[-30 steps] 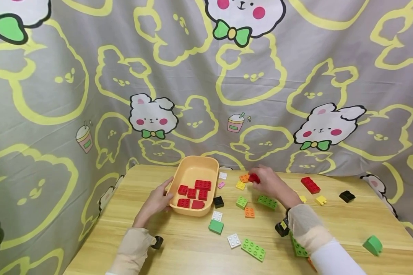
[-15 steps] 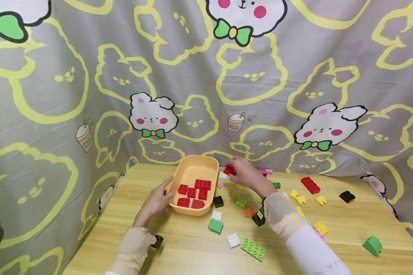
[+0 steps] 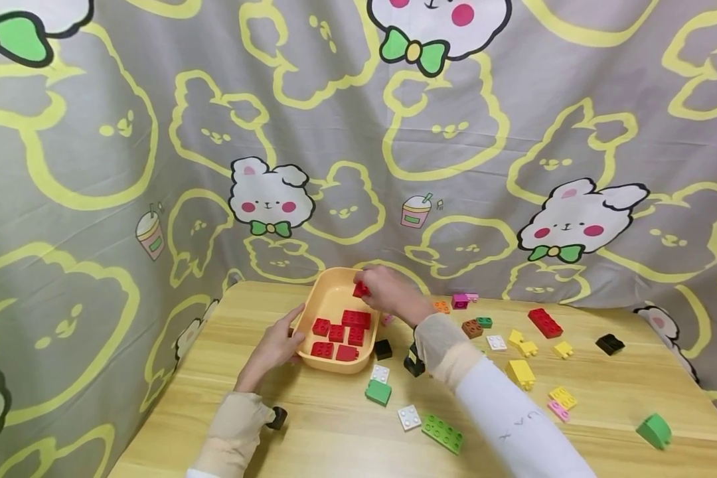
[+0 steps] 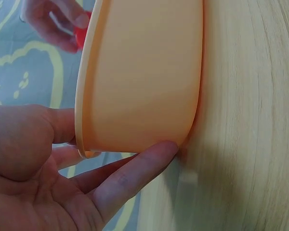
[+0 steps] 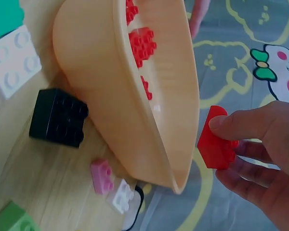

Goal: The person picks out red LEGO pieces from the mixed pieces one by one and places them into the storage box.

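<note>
A pale orange plastic tub stands at the back of the table with several red toy bricks in its near half. My left hand grips its left side; in the left wrist view the thumb goes over the rim and the fingers lie against the outer wall. Above the tub's far right part, my right hand pinches a red toy brick between thumb and fingers. In the right wrist view this brick is just past the tub's rim, studs toward the palm.
Right beside the tub lie a black brick, a white brick and a green brick. Yellow bricks, a red brick and several others are scattered rightward. A patterned curtain hangs behind the table.
My right hand has carried the red brick leftward from the scattered bricks at the back to above the tub. The left hand has kept its grip on the tub's side.
</note>
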Tool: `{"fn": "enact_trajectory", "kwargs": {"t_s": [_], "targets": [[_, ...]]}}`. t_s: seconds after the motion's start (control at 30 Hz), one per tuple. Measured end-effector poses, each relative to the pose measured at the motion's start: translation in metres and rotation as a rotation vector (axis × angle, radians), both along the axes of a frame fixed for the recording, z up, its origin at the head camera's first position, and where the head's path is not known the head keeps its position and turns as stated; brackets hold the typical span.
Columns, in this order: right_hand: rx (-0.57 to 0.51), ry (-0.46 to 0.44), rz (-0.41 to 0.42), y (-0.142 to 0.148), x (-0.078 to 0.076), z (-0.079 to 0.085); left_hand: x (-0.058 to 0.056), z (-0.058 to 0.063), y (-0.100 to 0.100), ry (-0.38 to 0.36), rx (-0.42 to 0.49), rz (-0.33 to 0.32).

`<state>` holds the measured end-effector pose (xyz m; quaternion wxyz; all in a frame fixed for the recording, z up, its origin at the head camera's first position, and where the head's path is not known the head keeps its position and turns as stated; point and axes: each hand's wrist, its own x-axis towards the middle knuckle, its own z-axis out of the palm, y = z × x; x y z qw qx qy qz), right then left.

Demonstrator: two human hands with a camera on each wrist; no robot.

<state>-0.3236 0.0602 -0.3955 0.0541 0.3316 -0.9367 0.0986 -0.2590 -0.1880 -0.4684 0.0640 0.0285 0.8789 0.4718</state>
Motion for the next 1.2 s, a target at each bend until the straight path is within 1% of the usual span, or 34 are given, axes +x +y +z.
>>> {"fn": "enact_trajectory", "kwargs": {"t_s": [0.07,0.13,0.27,0.37,0.5,0.6,0.73,0.87,0.93,1.0,1.1,1.2], "targets": [[0.018,-0.028,0.001,-0.005,-0.002,-0.001,0.0,0.0,0.001,-0.004,0.004,-0.013],[0.01,-0.056,0.008,-0.011,-0.006,-0.003,0.001,0.001,0.001,-0.007,0.003,-0.017],[-0.009,-0.078,0.012,-0.027,-0.015,-0.007,-0.001,0.004,-0.001,0.001,-0.004,-0.016],[0.009,-0.064,0.011,-0.038,-0.021,-0.01,-0.003,0.005,-0.002,0.014,-0.018,-0.029],[0.046,-0.052,0.016,-0.05,-0.026,-0.017,-0.003,0.004,-0.002,-0.001,-0.014,-0.033],[0.036,-0.076,0.016,-0.057,-0.028,-0.022,-0.003,0.002,-0.001,-0.011,-0.001,-0.019],[0.02,-0.09,0.008,-0.064,-0.031,-0.031,-0.002,-0.002,0.0,-0.005,0.019,-0.01],[0.023,-0.135,-0.03,-0.068,-0.034,-0.042,-0.003,-0.005,0.001,-0.007,0.034,-0.042],[0.007,-0.164,-0.045,-0.07,-0.036,-0.046,-0.004,-0.005,0.001,-0.005,0.031,-0.049],[-0.008,-0.181,-0.05,-0.073,-0.037,-0.05,-0.004,-0.004,0.0,0.004,0.028,-0.041],[-0.011,-0.185,-0.054,-0.078,-0.04,-0.053,-0.003,-0.002,-0.003,0.016,0.024,-0.024],[0.019,-0.177,-0.055,-0.084,-0.041,-0.056,-0.003,-0.002,-0.006,0.018,0.022,-0.025]]}}
